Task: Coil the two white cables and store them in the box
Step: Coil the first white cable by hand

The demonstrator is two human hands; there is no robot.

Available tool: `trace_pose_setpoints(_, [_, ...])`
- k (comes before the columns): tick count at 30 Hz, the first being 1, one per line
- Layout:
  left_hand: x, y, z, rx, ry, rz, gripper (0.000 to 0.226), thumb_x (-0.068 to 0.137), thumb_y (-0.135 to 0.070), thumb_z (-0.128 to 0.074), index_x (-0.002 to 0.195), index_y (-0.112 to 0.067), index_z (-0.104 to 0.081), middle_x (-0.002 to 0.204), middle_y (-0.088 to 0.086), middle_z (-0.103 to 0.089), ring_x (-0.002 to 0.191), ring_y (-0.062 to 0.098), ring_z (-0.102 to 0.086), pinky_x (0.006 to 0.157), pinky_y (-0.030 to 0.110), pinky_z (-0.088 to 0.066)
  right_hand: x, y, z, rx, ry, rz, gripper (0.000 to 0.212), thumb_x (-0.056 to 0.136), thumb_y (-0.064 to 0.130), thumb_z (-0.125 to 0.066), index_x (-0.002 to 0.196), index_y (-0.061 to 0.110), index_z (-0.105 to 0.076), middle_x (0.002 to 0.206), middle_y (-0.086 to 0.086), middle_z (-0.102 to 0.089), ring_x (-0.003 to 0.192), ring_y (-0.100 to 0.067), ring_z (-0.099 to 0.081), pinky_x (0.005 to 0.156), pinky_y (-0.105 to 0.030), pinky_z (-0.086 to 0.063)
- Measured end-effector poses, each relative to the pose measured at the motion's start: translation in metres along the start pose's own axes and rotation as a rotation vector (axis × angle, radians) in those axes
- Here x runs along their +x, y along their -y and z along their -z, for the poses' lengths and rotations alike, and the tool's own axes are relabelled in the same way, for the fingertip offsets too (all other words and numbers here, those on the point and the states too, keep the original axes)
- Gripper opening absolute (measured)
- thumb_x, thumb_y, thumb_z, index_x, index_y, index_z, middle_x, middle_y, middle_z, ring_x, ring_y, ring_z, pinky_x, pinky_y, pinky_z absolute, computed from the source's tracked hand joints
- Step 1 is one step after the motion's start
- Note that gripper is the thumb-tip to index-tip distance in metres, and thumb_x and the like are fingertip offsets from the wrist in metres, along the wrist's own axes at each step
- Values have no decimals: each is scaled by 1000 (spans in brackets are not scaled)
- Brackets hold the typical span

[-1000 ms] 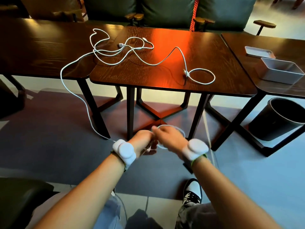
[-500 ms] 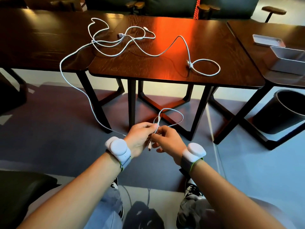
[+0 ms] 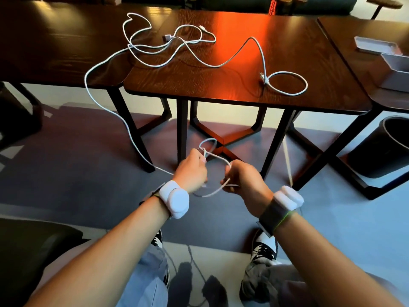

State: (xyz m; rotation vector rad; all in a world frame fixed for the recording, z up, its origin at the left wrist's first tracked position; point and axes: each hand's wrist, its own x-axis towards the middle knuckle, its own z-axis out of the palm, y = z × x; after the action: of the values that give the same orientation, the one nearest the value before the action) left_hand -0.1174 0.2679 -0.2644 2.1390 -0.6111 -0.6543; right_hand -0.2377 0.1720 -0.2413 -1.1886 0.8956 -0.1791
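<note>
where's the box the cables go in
In the head view the gray box sits at the far right edge of the frame on the right-hand table, just in front of a flat tray and above the dark bin.

White cables (image 3: 287, 72) and box (image 3: 396, 72) on wooden tables (image 3: 66, 52)
The cables sprawl over the middle table (image 3: 221, 91); box and flat tray (image 3: 374, 45) sit on the right table (image 3: 345, 63).

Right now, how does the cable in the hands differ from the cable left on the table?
The held cable is pinched by the left hand and right hand; the table cable is untouched. The held cable hangs off the left table; the table cable lies wholly on top. Both are white, overlap at the far end, and neither is in the box.
</note>
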Motion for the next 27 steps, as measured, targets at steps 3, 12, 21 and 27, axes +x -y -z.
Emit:
trace_pose_setpoints(3, [4, 8, 16, 366, -119, -86, 9, 98, -16, -37, 94, -23, -40, 93, 14, -62, 81, 40, -52, 69, 39, -40, -5, 8, 13, 265, 20, -24, 18, 79, 9, -36, 65, 15, -44, 59, -2, -35, 50, -16, -42, 51, -25, -42])
trace_pose_setpoints(12, [-8, 4, 2, 334, -48, -251, 20, 98, -38, -52, 108, -22, -58, 107, 0, -68, 102, 27, -62, 90, 40, -49, -11, 15, 22, 258, 259, -77, 22, 85, 21, -36, 65, 18, -44, 54, 6, -17, 45, -10, -8, 42, -22, -5])
trace_pose_setpoints(21, [-7, -12, 0, -798, 340, 283, 19, 96, -28, -63, 108, -13, -63, 89, 9, -77, 69, 15, -71, 61, 26, -58, -23, -7, 4, -623, 441, 158, 17, 83, 12, -51, 73, 8, -64, 58, -6, -59, 54, -18, -54, 60, -30, -48])
trace_pose_setpoints(27, [-10, -17, 0, -1042, 464, 233, 51, 104, -47, -38, 108, -10, -72, 87, 4, -70, 69, 14, -66, 63, 27, -53, -20, -24, -3, -1073, 520, 291, 23, 92, 33, -52, 92, 23, -72, 82, 12, -69, 86, -9, -63, 83, -28, -50])
